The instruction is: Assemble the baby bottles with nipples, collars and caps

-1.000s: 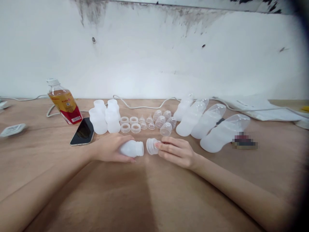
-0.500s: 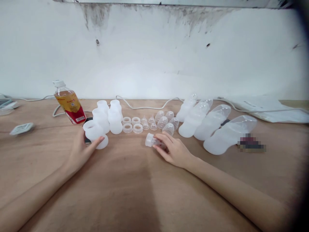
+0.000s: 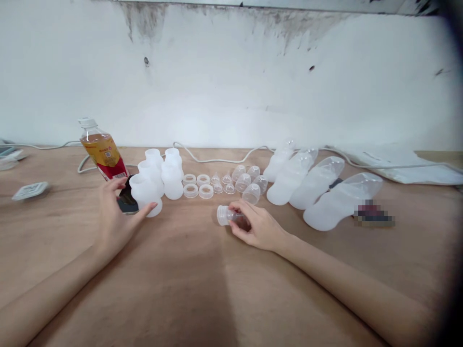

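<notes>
My left hand point(image 3: 117, 217) is open beside the front left white baby bottle body point(image 3: 146, 193). Its fingers are spread, and the thumb lies close to the bottle's lower side; I cannot tell if it touches. My right hand point(image 3: 262, 226) is closed around a clear domed bottle cap point(image 3: 238, 219), held on its side. A translucent ring point(image 3: 223, 215) sits at the cap's left end. Several loose rings point(image 3: 206, 191), clear nipples point(image 3: 229, 188) and domed caps point(image 3: 251, 193) stand in rows behind my hands. More white bottle bodies point(image 3: 172, 178) are grouped at the left.
Several bottles with clear caps point(image 3: 321, 207) stand at the right. A drink bottle point(image 3: 106, 156) and a dark phone-like object point(image 3: 128, 205) are near my left hand. A white cable point(image 3: 217, 161) runs along the wall. A plastic bag point(image 3: 394, 168) lies far right.
My left fingers have come off the front left bottle and spread outward to the left. That bottle has shifted slightly back and right. My right hand has hardly moved.
</notes>
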Available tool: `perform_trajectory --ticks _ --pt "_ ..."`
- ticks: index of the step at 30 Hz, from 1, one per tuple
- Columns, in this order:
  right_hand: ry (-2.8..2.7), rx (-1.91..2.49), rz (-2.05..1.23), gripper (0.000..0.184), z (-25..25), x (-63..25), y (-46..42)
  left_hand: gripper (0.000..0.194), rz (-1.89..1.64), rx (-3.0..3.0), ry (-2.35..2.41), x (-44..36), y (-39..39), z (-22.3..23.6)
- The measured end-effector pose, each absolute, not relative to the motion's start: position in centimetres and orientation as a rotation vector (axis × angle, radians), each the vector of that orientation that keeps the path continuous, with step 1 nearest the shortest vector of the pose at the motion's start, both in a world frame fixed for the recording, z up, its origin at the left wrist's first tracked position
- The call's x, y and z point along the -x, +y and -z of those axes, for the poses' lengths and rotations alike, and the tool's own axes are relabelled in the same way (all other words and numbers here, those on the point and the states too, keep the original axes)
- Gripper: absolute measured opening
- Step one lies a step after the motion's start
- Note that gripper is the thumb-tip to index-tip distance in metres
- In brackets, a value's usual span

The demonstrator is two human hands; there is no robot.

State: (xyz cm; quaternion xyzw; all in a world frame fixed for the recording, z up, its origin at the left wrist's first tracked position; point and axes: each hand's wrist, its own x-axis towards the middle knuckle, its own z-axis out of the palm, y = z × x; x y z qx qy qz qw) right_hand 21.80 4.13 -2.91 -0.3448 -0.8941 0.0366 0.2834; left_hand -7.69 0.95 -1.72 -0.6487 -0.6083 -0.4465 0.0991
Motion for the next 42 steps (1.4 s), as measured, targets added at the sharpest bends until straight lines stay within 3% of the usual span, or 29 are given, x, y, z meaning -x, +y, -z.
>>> perform_trajectory --ticks 2,4,7,11,17,23,26,36,42 --pt "-2.382 0.928 -0.138 0.019 2.8 -21.1 4.0 0.059 1.214 1.988 -1.513 6.0 -0.1 1.3" --pt "-2.362 0.932 -0.185 0.019 2.7 -20.2 4.0 0.043 1.02 2.344 -1.242 3.7 -0.4 1.1" --pt "-2.338 0.949 -0.246 0.019 2.7 -19.1 4.3 0.044 0.779 2.709 -1.236 0.0 0.9 1.3" --pt "-2.282 1.039 -0.325 0.012 2.7 -19.0 5.2 0.027 0.744 2.78 -1.326 -2.4 3.9 2.1" --pt "-2.01 1.197 -0.484 0.007 2.6 -19.8 6.0 0.028 0.816 2.742 -1.421 -1.6 4.8 3.2" --pt "-2.202 1.388 -0.111 0.021 3.4 -19.9 6.0 0.027 0.744 2.588 -1.526 -1.4 4.3 3.2" --pt "-2.242 1.433 -0.074 0.023 3.5 -19.8 6.0 0.026 0.714 2.538 -1.479 -1.5 4.3 3.2" --pt "-2.174 1.378 -0.211 0.03 3.4 -19.9 6.4 0.033 0.678 2.54 -1.52 -1.3 4.7 3.6" --pt "-2.209 1.292 -0.186 0.024 3.2 -20.1 6.3 0.028 0.659 2.554 -1.525 -1.4 4.6 3.4"
